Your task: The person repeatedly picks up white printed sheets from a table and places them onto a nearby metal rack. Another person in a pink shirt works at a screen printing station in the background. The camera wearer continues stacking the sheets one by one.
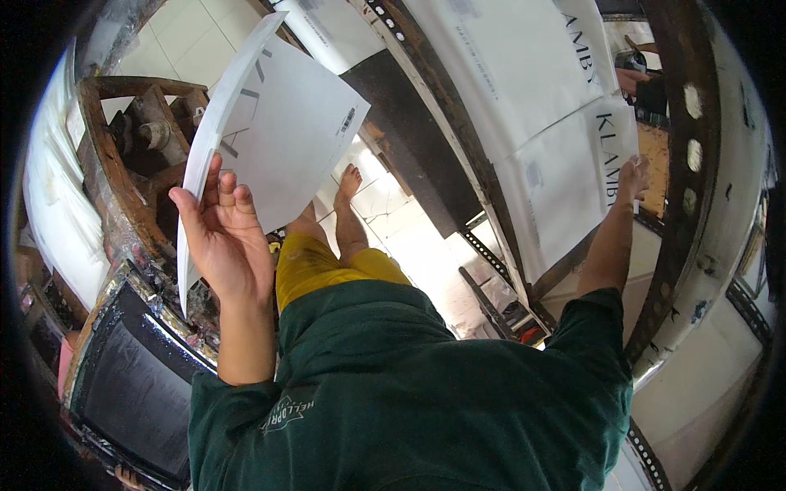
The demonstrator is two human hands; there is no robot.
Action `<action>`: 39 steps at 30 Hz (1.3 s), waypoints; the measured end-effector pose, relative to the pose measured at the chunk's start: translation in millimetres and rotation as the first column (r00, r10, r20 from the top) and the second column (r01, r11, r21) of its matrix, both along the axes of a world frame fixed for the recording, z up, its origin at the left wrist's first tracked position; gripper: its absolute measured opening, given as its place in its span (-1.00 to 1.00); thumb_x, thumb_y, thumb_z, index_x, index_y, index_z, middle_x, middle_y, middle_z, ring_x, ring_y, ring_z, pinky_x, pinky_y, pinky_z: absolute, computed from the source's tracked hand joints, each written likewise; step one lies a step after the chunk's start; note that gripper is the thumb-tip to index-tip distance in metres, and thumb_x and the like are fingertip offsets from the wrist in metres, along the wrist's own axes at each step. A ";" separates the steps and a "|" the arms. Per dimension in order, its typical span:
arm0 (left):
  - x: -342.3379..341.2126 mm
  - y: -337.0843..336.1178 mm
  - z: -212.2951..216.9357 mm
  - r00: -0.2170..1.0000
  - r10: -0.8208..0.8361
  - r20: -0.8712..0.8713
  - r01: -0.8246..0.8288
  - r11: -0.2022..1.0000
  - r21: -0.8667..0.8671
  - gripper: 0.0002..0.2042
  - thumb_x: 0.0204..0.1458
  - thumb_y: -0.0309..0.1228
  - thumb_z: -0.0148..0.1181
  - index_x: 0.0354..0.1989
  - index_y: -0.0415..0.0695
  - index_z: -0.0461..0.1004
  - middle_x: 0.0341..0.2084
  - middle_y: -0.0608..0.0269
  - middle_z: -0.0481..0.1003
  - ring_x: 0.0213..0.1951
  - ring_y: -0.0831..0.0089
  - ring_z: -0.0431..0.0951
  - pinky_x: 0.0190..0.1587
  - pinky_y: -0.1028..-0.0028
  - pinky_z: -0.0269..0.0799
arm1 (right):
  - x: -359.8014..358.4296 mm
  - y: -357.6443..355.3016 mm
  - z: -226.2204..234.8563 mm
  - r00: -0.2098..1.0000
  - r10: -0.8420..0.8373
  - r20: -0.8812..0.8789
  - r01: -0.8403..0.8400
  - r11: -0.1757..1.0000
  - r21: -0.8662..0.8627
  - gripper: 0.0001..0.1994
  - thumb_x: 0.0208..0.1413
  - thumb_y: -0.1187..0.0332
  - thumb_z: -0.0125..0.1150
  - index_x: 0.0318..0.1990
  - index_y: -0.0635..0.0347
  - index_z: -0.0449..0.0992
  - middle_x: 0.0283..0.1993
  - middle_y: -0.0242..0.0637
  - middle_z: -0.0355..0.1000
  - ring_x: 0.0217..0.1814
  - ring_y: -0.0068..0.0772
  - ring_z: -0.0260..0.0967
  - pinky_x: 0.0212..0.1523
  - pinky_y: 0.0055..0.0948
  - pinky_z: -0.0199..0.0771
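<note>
My left hand (233,233) holds a thin stack of white printed sheets (299,135) upright by its near edge, with the thumb on one side and the fingers on the other. Dark lettering and a small barcode show on the stack's face. On the right, my right hand (631,178) is closed at the outer edge of a white printed sheet (553,188) lying on a long rack; its fingertips are small and partly hidden. Farther along the rack lies another white printed sheet (499,61), its edge meeting the nearer one.
A dark framed screen (135,380) stands at lower left, below a worn wooden frame (139,86). Slotted metal rails (491,254) edge the rack. Another person's hand (629,82) shows at the far right. My bare foot (350,180) is on the tiled floor (393,217).
</note>
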State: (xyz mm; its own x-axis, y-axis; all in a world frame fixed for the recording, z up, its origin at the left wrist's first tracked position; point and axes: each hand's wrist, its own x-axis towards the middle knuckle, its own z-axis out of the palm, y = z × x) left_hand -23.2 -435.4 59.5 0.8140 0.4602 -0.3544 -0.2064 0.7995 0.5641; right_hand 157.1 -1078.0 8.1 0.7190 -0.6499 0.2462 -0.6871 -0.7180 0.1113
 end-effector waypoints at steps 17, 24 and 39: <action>19.8 29.5 29.9 0.990 0.118 -0.071 -0.109 0.987 0.114 -0.61 0.12 -0.17 -0.15 -0.14 -0.32 0.26 -0.28 0.15 0.38 -0.27 0.52 0.41 -0.22 0.59 0.41 | -114.9 156.1 -31.7 0.912 0.332 -0.240 -0.201 0.874 0.443 -0.51 0.05 0.05 -0.14 0.18 -0.38 0.03 0.30 -0.32 -0.14 0.34 -0.32 -0.25 0.14 0.23 -0.34; 35.3 70.1 35.1 0.987 0.138 -0.076 -0.134 0.989 0.056 -0.61 0.12 -0.16 -0.17 -0.16 -0.31 0.28 -0.28 0.17 0.40 -0.29 0.52 0.42 -0.25 0.60 0.42 | -106.2 161.4 -35.9 0.918 0.324 -0.229 -0.229 0.904 0.362 -0.52 0.06 0.09 -0.16 0.18 -0.31 0.04 0.29 -0.32 -0.12 0.35 -0.27 -0.28 0.15 0.23 -0.36; 100.6 176.5 -32.1 0.984 -0.136 -0.118 0.117 0.981 -0.153 -0.59 0.08 0.01 -0.19 -0.19 -0.09 0.33 -0.28 0.37 0.40 -0.30 0.58 0.34 -0.24 0.55 0.28 | -19.2 648.6 67.4 0.160 0.773 0.614 -0.661 -0.378 0.649 -0.62 0.07 0.33 -0.07 0.07 0.18 0.24 0.00 -0.06 0.28 0.05 -0.12 0.22 0.05 -0.34 0.17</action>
State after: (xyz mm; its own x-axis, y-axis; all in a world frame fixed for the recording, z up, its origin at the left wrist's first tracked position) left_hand 77.4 -258.9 27.3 0.8060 0.2927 -0.5145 -0.0324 0.8897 0.4554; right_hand 137.9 -429.4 75.5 0.7251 0.6762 0.1306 0.4460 -0.3167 -0.8371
